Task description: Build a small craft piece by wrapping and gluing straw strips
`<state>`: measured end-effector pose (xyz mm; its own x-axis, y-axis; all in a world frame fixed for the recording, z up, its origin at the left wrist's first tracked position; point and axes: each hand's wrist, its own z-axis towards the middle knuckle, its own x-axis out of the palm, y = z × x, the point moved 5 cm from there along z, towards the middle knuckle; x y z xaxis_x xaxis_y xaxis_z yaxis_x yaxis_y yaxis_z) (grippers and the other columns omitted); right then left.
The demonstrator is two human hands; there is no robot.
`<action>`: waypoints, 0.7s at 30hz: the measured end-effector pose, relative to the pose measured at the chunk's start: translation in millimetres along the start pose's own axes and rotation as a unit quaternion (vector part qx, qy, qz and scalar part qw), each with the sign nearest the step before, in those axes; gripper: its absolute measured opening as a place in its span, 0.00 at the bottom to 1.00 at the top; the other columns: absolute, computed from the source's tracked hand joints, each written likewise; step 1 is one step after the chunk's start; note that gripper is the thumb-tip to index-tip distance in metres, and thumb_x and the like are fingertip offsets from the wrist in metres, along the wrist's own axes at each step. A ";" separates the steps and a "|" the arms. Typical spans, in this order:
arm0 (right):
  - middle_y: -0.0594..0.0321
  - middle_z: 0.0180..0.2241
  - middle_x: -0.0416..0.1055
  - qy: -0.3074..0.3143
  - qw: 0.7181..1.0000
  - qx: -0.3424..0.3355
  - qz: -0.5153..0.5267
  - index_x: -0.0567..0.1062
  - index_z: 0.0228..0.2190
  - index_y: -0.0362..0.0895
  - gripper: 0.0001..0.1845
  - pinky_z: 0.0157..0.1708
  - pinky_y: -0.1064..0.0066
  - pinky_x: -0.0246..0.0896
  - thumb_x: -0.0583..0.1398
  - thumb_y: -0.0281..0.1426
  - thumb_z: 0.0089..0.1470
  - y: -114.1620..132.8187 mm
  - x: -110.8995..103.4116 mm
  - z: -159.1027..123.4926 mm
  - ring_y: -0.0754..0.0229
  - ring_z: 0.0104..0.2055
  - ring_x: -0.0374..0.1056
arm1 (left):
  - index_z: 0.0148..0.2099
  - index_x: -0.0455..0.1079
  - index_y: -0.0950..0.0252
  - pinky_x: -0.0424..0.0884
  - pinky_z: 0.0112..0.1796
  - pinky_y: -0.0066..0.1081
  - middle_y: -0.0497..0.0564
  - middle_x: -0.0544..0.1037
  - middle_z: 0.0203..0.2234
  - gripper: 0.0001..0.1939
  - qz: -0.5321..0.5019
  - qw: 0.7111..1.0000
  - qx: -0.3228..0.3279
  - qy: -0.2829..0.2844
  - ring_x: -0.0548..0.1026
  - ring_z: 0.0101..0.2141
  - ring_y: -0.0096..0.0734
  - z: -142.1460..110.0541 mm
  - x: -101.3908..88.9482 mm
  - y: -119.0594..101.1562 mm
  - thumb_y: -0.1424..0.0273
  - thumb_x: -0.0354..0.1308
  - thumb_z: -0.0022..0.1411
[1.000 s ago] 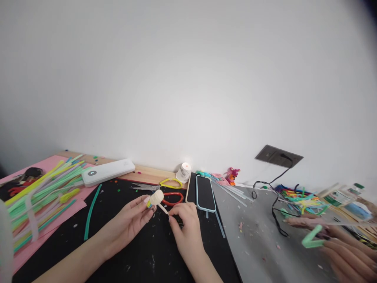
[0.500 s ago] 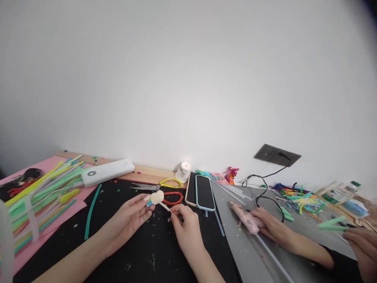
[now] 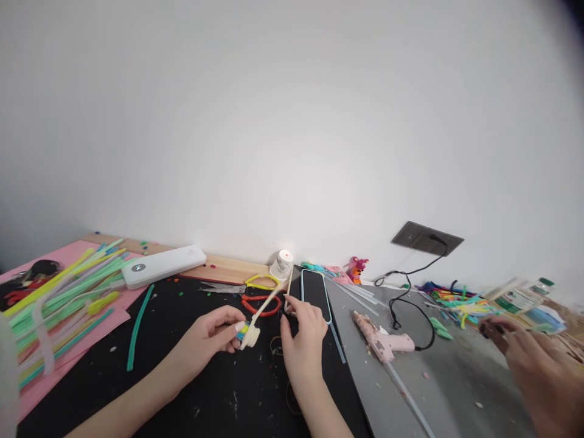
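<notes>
My left hand (image 3: 216,337) is closed on a cream fuzzy-stem coil (image 3: 250,336), with small blue and yellow parts beside the fingertips. A loose cream tail (image 3: 266,306) rises from the coil toward the upper right. My right hand (image 3: 303,331) is near the tail's far end, thumb and index finger apart; whether a fingertip touches the tail is unclear. Beyond the hands lie scissors with red and yellow handles (image 3: 261,305). A phone with a light blue edge (image 3: 316,289) is partly covered by my right hand.
Left are colourful fuzzy stems (image 3: 77,289) on pink sheets and a white device (image 3: 164,266). A white cup (image 3: 281,265) stands by the wall. Right lie a pink glue gun (image 3: 383,344) with a black cord and more stems (image 3: 456,304). A co-worker's hand (image 3: 524,347) is at far right.
The coil has tilted and dropped lower, its tail now pointing up. My right hand moved right and its finger and thumb parted. The co-worker's hand has left the glue gun.
</notes>
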<state>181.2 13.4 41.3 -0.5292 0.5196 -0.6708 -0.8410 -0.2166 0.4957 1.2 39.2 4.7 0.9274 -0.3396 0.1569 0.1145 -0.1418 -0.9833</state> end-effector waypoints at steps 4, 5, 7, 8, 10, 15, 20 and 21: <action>0.54 0.41 0.71 0.005 0.993 -0.010 0.114 0.70 0.46 0.44 0.20 0.43 0.59 0.58 0.53 0.22 0.51 2.4 3.5 -0.5 0.52 0.43 0.64 | 0.33 0.71 0.64 0.70 0.33 0.30 0.46 0.76 0.27 0.10 -0.005 0.999 -0.006 -0.040 0.74 0.28 0.31 -0.4 -5.4 -3.7 0.65 0.64 0.49; 0.55 0.39 0.71 0.020 0.988 0.004 0.150 0.70 0.45 0.43 0.18 0.39 0.63 0.61 0.52 0.22 0.52 2.2 6.3 -1.0 0.54 0.39 0.66 | 0.33 0.71 0.64 0.70 0.34 0.31 0.46 0.76 0.27 0.10 -0.009 0.999 -0.008 -0.050 0.74 0.29 0.32 -0.5 -6.3 -4.2 0.65 0.65 0.48; 0.58 0.33 0.70 0.064 0.975 0.040 0.207 0.70 0.43 0.42 0.15 0.29 0.70 0.62 0.52 0.24 0.53 2.3 13.8 -3.1 0.60 0.29 0.65 | 0.33 0.70 0.64 0.71 0.36 0.33 0.46 0.76 0.29 0.11 -0.018 0.998 -0.014 -0.062 0.75 0.30 0.33 -0.9 -6.7 -3.9 0.65 0.65 0.47; 0.61 0.30 0.69 0.090 0.968 0.056 0.226 0.70 0.42 0.42 0.14 0.25 0.72 0.60 0.53 0.25 0.52 3.1 17.9 -4.7 0.62 0.25 0.63 | 0.33 0.70 0.63 0.72 0.37 0.33 0.47 0.76 0.31 0.12 -0.023 0.998 -0.019 -0.061 0.76 0.31 0.34 -1.1 -6.0 -3.0 0.64 0.65 0.48; 0.66 0.26 0.67 0.139 0.956 0.070 0.248 0.71 0.41 0.42 0.14 0.21 0.76 0.56 0.56 0.25 0.50 6.6 25.2 -8.3 0.65 0.21 0.60 | 0.34 0.69 0.63 0.72 0.38 0.34 0.47 0.76 0.34 0.12 -0.035 0.998 -0.025 -0.051 0.77 0.34 0.35 -1.6 -3.4 -0.5 0.63 0.64 0.49; 0.67 0.25 0.68 0.180 0.948 0.042 0.259 0.73 0.40 0.44 0.18 0.21 0.78 0.57 0.57 0.21 0.45 15.2 31.6 -11.9 0.67 0.22 0.62 | 0.35 0.67 0.62 0.72 0.40 0.34 0.47 0.76 0.36 0.12 -0.055 0.998 -0.042 0.002 0.77 0.37 0.36 -2.2 5.6 5.5 0.63 0.64 0.51; 0.62 0.30 0.73 0.161 0.956 -0.005 0.246 0.75 0.42 0.45 0.21 0.24 0.76 0.62 0.55 0.20 0.46 18.5 26.0 -10.5 0.65 0.25 0.66 | 0.35 0.64 0.62 0.72 0.36 0.34 0.48 0.77 0.35 0.14 -0.025 0.999 -0.037 -0.002 0.79 0.34 0.38 -0.7 5.9 9.2 0.63 0.64 0.50; 0.61 0.31 0.73 0.159 0.958 -0.019 0.240 0.75 0.43 0.45 0.22 0.25 0.75 0.63 0.55 0.20 0.47 19.6 24.7 -10.5 0.64 0.26 0.66 | 0.36 0.63 0.61 0.72 0.34 0.33 0.48 0.77 0.35 0.14 -0.018 0.999 -0.027 -0.009 0.79 0.33 0.37 -0.3 4.8 9.7 0.64 0.64 0.51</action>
<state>150.5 13.3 28.6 -0.8579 0.0766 -0.5081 -0.4931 -0.4005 0.7723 6.7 35.9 -4.0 0.9290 -0.3174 0.1903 0.1289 -0.2045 -0.9703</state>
